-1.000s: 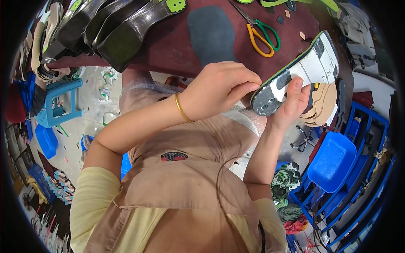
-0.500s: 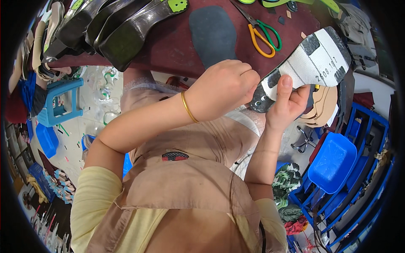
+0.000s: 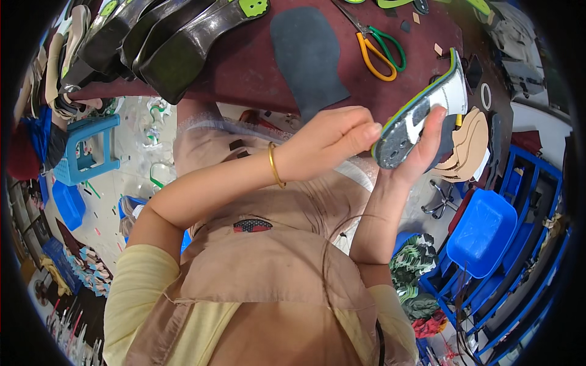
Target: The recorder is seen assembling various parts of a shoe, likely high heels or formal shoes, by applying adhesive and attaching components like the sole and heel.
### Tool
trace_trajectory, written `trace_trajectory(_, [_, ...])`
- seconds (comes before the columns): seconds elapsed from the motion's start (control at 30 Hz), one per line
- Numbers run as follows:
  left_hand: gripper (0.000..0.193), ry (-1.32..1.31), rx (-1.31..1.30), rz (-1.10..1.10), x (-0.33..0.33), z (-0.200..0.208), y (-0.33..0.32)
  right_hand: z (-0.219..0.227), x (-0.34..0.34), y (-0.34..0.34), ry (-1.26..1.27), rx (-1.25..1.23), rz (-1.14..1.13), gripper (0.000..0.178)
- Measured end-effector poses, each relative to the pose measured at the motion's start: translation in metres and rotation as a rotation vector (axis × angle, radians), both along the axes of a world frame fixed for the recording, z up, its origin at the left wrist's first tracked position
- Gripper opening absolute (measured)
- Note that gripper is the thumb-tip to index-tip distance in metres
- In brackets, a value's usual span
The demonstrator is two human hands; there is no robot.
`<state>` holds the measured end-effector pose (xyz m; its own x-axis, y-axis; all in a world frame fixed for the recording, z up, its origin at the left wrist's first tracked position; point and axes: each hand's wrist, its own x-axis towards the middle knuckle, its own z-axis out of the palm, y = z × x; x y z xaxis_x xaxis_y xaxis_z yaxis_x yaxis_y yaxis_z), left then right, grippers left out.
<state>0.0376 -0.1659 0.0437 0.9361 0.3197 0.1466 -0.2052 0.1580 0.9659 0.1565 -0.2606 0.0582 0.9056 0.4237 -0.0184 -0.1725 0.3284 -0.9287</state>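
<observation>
Two bare hands meet over the apron, and the curved insole-shaped piece (image 3: 421, 111) between them is suddenly tipped! Half a second ago its white underside faces broadly up; now it stands much more on its side, and the yellow-green rim runs along the left, in plain view. My read: that turn presents the edge to the left hand (image 3: 332, 143), so attention looks to be on the rim and the dark end rather than on the flat back.

The right hand (image 3: 421, 143) has a firm grasp, thumb laid over the white and dark underside, its other fingers mostly hidden behind. The piece rises from that palm, its far end leaning up and right over the maroon table (image 3: 256, 73), its dark, holed end low and close to the wrist. And the left hand? Fingers curled, thumb and forefinger drawn together, just at the rim by that lower end; whether they pinch the edge or merely brush it, I can't tell.

With the tilt, a white ring (image 3: 483, 96) shows on the right. Beyond the hands, scissors (image 3: 366, 30) and a dark sole-shaped sheet (image 3: 308, 55) lie on the tabletop, neither being touched.
</observation>
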Motion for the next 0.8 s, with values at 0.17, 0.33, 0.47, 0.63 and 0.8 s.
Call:
trace_trajectory(0.17, [0.033, -0.043, 0.247, 0.061, 0.014, 0.002, -0.002, 0.001, -0.007, 0.0, -0.004, -0.084, -0.08, 0.028])
trace_trajectory(0.33, [0.041, 0.152, 0.016, -0.021, 0.026, 0.0, -0.01, 0.008, -0.018, -0.004, -0.083, -0.078, -0.137, 0.027])
trace_trajectory(0.47, [0.048, 0.272, -0.114, -0.178, 0.035, -0.001, -0.007, 0.001, -0.014, -0.018, -0.088, -0.079, -0.015, 0.03])
trace_trajectory(0.63, [0.055, 0.308, -0.26, -0.312, 0.036, 0.008, -0.002, -0.003, -0.014, -0.021, -0.025, -0.047, -0.045, 0.029])
trace_trajectory(0.8, [0.039, 0.103, -0.2, -0.154, 0.031, -0.004, -0.003, -0.006, -0.008, -0.02, -0.017, -0.012, -0.119, 0.028])
